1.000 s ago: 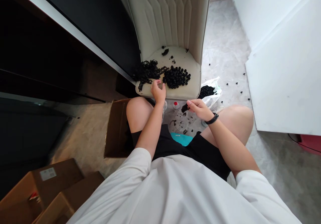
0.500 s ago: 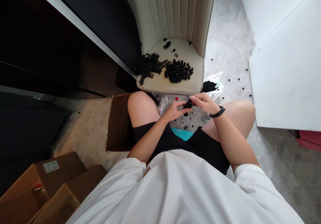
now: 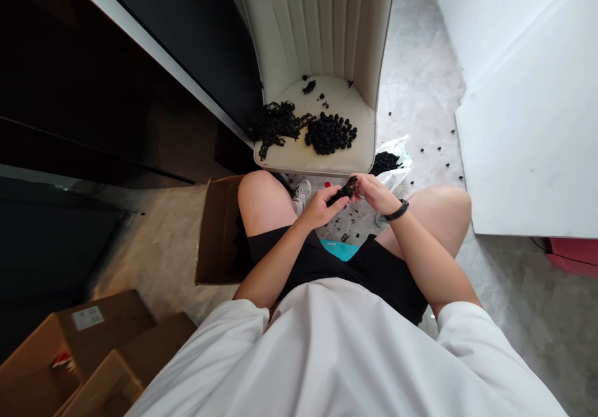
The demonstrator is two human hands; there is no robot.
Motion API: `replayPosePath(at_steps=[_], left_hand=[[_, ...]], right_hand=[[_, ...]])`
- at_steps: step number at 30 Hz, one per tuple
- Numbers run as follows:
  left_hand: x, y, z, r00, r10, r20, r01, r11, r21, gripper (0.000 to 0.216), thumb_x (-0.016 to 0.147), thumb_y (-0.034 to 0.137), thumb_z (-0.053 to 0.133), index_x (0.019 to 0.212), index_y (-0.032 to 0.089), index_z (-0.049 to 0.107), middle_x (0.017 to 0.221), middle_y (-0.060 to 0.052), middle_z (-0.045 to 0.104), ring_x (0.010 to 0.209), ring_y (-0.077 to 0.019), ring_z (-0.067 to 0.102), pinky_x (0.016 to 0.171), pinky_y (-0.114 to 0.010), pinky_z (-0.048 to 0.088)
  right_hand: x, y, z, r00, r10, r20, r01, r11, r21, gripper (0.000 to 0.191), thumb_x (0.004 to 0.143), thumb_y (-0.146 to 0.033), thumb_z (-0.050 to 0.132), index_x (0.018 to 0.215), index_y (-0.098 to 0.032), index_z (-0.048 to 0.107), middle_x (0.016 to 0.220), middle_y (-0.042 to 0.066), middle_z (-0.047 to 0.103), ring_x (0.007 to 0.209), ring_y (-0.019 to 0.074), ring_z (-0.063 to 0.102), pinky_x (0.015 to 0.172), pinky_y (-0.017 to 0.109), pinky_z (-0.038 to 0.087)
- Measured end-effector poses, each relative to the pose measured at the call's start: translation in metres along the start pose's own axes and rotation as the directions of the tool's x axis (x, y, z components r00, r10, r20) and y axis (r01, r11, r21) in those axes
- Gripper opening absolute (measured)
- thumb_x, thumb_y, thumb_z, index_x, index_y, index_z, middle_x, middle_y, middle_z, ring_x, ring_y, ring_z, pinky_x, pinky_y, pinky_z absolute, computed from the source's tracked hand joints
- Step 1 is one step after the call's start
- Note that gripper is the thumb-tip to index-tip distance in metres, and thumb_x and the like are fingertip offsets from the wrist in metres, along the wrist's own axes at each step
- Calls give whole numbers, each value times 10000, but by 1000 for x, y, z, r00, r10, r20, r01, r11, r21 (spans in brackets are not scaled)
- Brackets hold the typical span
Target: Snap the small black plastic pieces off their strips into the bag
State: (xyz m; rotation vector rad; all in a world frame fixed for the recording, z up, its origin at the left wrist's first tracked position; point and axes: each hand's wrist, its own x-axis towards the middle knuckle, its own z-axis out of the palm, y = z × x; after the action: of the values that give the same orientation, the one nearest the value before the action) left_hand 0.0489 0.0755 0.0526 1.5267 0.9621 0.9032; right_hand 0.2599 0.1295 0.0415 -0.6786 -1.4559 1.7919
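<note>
Above the gap between the knees, my left hand [image 3: 322, 206] is closed around a dark, lacy black strip [image 3: 344, 191] with small openings along it. My right hand [image 3: 377, 192], with a black band at the wrist, pinches the strip's upper right end. Past the hands, on the cream chair's seat [image 3: 289, 162], sits a pile of small round black pieces [image 3: 331, 133]. Left of that pile lies a tangle of similar black strips [image 3: 279, 121]. A few loose black bits [image 3: 309, 86] are scattered farther back on the seat.
Right of the chair, a white plastic bag [image 3: 402, 149] on the floor holds more black pieces [image 3: 387, 162]. Small black pieces dot the floor. A cardboard box [image 3: 217, 236] stands by my left knee, with more boxes [image 3: 109, 317] at lower left. A white panel [image 3: 537, 155] stands right.
The black strip has turned so its lacy end points up at the right and shows more clearly. My right fingers have shifted along that end. The view has moved slightly.
</note>
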Motion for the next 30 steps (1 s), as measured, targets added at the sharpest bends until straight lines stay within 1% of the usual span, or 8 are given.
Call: replayPosePath(at_steps=[3, 5, 10, 14, 17, 20, 25, 30], left_hand=[[1, 1, 0, 1000, 11, 10, -11, 1000, 12, 415, 1045, 575, 666, 1096, 182, 791, 912, -45, 759, 772, -156, 651, 736, -288, 508], [2, 2, 0, 1000, 19, 4, -19, 999, 26, 422, 1046, 578, 664, 1078, 177, 793, 909, -49, 766, 764, -157, 652, 719, -285, 507], [5, 0, -3, 1000, 21, 8, -22, 998, 52, 491, 1037, 629, 658, 1020, 155, 785, 896, -64, 784, 750, -160, 659, 693, -278, 515], [7, -4, -3, 999, -49, -11, 50, 997, 54, 566, 962, 707, 735, 967, 142, 772, 724, -28, 715, 647, -142, 625, 630, -267, 474], [11, -8, 1, 990, -136, -47, 137, 990, 20, 609, 925, 752, 754, 870, 146, 741, 630, -10, 665, 584, -136, 626, 584, -256, 454], [13, -9, 6, 984, -174, -46, 168, 979, -118, 621, 927, 773, 739, 863, 155, 717, 653, 4, 648, 531, -107, 595, 539, -243, 454], [15, -8, 12, 983, -181, -16, 165, 929, -332, 591, 923, 762, 757, 927, 173, 710, 698, 20, 620, 510, -78, 530, 483, -222, 443], [12, -17, 11, 988, -145, -57, 115, 928, -355, 553, 951, 727, 750, 861, 183, 701, 714, 9, 627, 536, -81, 517, 509, -231, 431]], right_hand=[[0, -2, 3, 999, 51, -12, -51, 997, -63, 635, 867, -829, 781, 916, -210, 646, 651, -15, 640, 563, 134, 519, 540, 266, 399], [0, -6, 5, 998, 61, 3, -61, 991, -118, 621, 898, -818, 756, 884, -211, 625, 613, -36, 590, 550, 124, 489, 533, 258, 382], [0, -19, 10, 995, -79, 67, 97, 944, -316, 614, 1056, -727, 598, 748, -197, 581, 613, -32, 544, 584, 111, 441, 558, 263, 351], [1, -17, 14, 985, -164, 48, 168, 885, -435, 598, 1094, -650, 563, 701, -201, 542, 598, -26, 567, 596, 113, 447, 601, 272, 375], [2, -14, 16, 987, -150, 56, 159, 888, -430, 528, 1105, -573, 550, 728, -204, 569, 639, 7, 686, 614, 135, 553, 630, 276, 434], [2, -14, 17, 995, -88, 54, 102, 919, -382, 473, 1104, -537, 561, 769, -206, 598, 677, 32, 761, 649, 165, 660, 658, 282, 498], [2, -17, 23, 999, -41, -16, 36, 974, -223, 550, 1052, -669, 634, 749, -217, 553, 639, 18, 701, 587, 160, 660, 553, 265, 465], [5, -17, 32, 990, -93, -108, 70, 977, -200, 658, 984, -795, 660, 705, -207, 558, 595, -7, 597, 526, 113, 516, 501, 264, 368]])
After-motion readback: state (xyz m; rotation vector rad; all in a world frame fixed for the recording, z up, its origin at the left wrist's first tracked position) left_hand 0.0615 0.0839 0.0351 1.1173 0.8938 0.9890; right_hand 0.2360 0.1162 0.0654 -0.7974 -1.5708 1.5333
